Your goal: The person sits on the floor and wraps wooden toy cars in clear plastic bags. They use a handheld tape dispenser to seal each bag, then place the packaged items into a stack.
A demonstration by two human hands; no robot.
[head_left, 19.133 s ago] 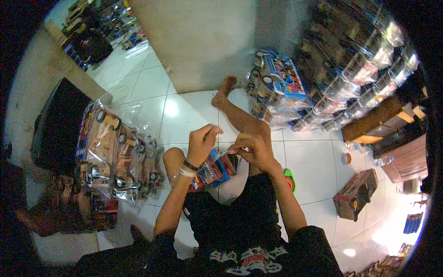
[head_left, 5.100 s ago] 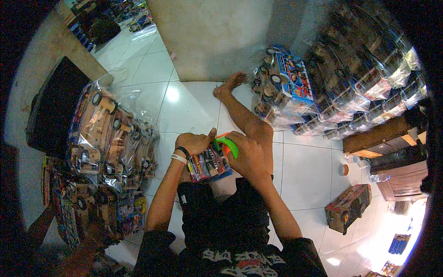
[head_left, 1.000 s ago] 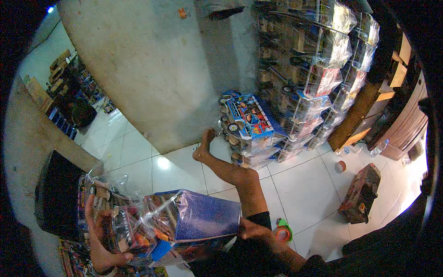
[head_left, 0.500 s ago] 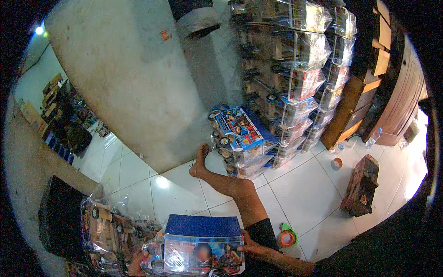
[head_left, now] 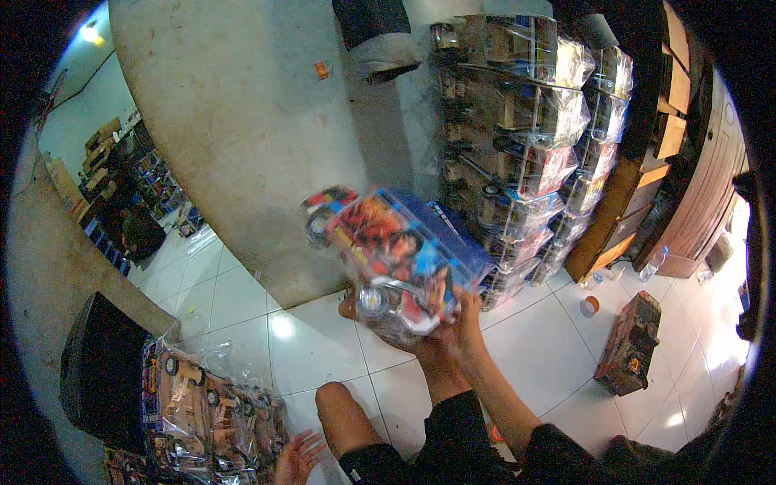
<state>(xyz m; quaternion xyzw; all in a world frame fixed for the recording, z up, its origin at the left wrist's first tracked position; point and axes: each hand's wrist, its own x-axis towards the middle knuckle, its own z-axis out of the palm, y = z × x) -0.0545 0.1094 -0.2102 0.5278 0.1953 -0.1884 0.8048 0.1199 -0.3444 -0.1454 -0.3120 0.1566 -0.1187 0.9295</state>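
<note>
A toy truck (head_left: 396, 250), wrapped in clear plastic, has a dark blue top, a colourful printed side and black wheels. My right hand (head_left: 463, 319) is closed on its near end and holds it tilted in front of the tall stack. Motion smears the truck's outline, and it hides the short pile of wrapped trucks behind it. Down by my knee, my left hand (head_left: 301, 454) is empty, its fingers spread. Closest to that hand is a heap of plastic-wrapped toy trucks (head_left: 212, 404) lying on their sides, with wooden undersides and wheels showing.
Wrapped toy trucks form a tall stack (head_left: 525, 153) against the wall (head_left: 234, 121). On the tiled floor (head_left: 533, 347) to the right lie a worn wooden box (head_left: 629, 343), a tape roll (head_left: 590, 305) and a plastic bottle (head_left: 653, 264). A black object (head_left: 101, 372) stands left.
The truck has moved from my lap up and forward to the stack, in my right hand. My left hand has let go of it and stayed low. My view has shifted slightly.
</note>
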